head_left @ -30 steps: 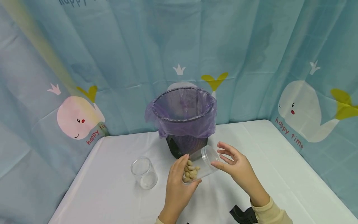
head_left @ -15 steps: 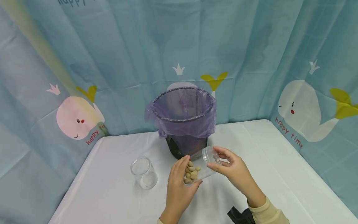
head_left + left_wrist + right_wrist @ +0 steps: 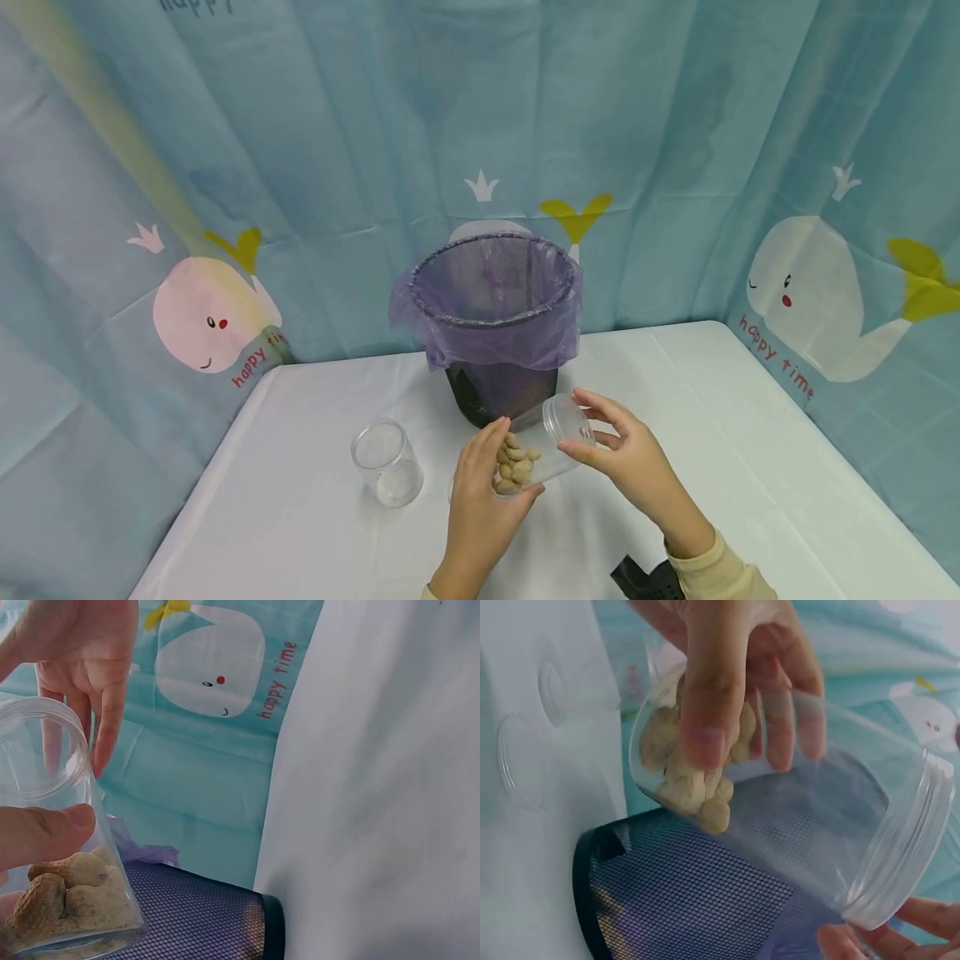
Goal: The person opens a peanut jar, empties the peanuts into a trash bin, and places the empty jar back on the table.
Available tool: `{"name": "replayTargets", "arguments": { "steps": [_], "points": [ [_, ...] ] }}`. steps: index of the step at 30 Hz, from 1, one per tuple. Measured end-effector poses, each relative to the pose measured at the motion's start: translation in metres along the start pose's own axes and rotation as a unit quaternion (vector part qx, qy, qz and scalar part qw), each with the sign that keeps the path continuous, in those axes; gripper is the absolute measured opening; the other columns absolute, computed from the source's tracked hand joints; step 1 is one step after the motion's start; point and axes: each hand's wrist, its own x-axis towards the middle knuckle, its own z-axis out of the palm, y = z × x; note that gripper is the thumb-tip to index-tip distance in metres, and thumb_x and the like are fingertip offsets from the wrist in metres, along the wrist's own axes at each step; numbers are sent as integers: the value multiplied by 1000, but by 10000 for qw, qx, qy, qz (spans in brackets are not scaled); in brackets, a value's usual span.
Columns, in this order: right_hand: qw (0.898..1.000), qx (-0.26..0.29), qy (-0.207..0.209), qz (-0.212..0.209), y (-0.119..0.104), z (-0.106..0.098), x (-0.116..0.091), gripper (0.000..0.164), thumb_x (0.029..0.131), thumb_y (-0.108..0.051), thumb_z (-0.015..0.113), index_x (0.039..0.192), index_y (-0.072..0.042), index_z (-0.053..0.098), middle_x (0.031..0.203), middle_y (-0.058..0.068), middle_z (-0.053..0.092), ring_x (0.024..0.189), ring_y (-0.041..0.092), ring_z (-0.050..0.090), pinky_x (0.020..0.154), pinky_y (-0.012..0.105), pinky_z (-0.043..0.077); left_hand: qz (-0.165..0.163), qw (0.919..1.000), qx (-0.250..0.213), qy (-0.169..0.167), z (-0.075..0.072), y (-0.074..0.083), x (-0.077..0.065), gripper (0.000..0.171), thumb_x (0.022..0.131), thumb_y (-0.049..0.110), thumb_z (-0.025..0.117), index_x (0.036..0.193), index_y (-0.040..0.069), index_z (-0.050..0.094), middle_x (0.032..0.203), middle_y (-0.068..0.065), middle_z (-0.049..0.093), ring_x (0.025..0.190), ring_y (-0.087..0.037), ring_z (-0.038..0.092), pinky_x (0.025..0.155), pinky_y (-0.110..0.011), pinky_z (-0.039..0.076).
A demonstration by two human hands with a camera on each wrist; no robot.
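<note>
My left hand [image 3: 480, 525] grips a clear plastic jar [image 3: 551, 457] by its lower end, thumb on the near side and fingers along the far side. The jar lies tilted in the air, its ringed mouth end toward the right. Unshelled peanuts [image 3: 517, 468] are heaped at the bottom, and they show closely through the wall in the right wrist view as pale peanuts [image 3: 686, 787]. My right hand [image 3: 630, 467] holds the mouth end between thumb and fingers. In the left wrist view the right hand [image 3: 86, 656] appears behind the jar's rim [image 3: 75, 765].
Left of the hands, a second clear jar [image 3: 386, 467] stands upright on the white table [image 3: 285, 508]. Behind the held jar is a black mesh bin [image 3: 525, 387] lined with a purple bag [image 3: 498, 343]. A black strap-like item [image 3: 652, 581] shows by the right sleeve [image 3: 716, 571].
My right hand has come in from the right and its thumb and fingers have settled on the jar's mouth end. The left hand and the peanut jar have barely shifted.
</note>
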Motion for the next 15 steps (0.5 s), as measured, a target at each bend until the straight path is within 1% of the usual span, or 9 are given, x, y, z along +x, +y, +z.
{"name": "replayTargets", "arguments": {
  "steps": [4, 7, 9, 12, 15],
  "points": [
    [9997, -127, 129, 150, 0, 4, 0, 70, 89, -24, 75, 148, -8, 43, 145, 13, 51, 129, 32, 51, 103, 43, 52, 64, 9998, 207, 49, 0, -1, -1, 102, 48, 13, 99, 139, 13, 54, 137, -8, 60, 124, -26, 57, 98, -45, 54],
    [9990, -224, 106, 366, -1, 6, 1, 71, 88, -28, 76, 148, -9, 43, 146, 13, 50, 129, 31, 50, 105, 49, 50, 124, 9995, 284, 59, 0, -1, -1, 101, 48, 14, 99, 139, 13, 55, 136, -8, 60, 124, -26, 57, 98, -45, 54],
    [9983, -291, 79, 499, -1, 7, 2, 72, 87, -31, 76, 147, -9, 44, 147, 13, 51, 130, 31, 50, 106, 51, 49, 148, 9995, 285, 59, -1, 0, -1, 101, 48, 14, 99, 139, 13, 55, 137, -8, 60, 124, -26, 57, 97, -45, 54],
    [9976, -354, 67, 599, -1, 7, 2, 71, 87, -33, 76, 146, -8, 46, 145, 13, 52, 130, 30, 50, 105, 49, 50, 180, 9995, 241, 65, -1, 0, 0, 102, 48, 14, 99, 139, 13, 54, 137, -8, 60, 124, -25, 57, 97, -44, 55],
    [9980, -330, 99, 529, 0, 7, 1, 70, 87, -31, 77, 146, -7, 48, 142, 13, 54, 128, 29, 52, 103, 44, 51, 196, 9996, 193, 74, -2, 1, -1, 103, 48, 13, 100, 140, 14, 54, 138, -5, 59, 125, -24, 57, 97, -43, 55]
  ]
}}
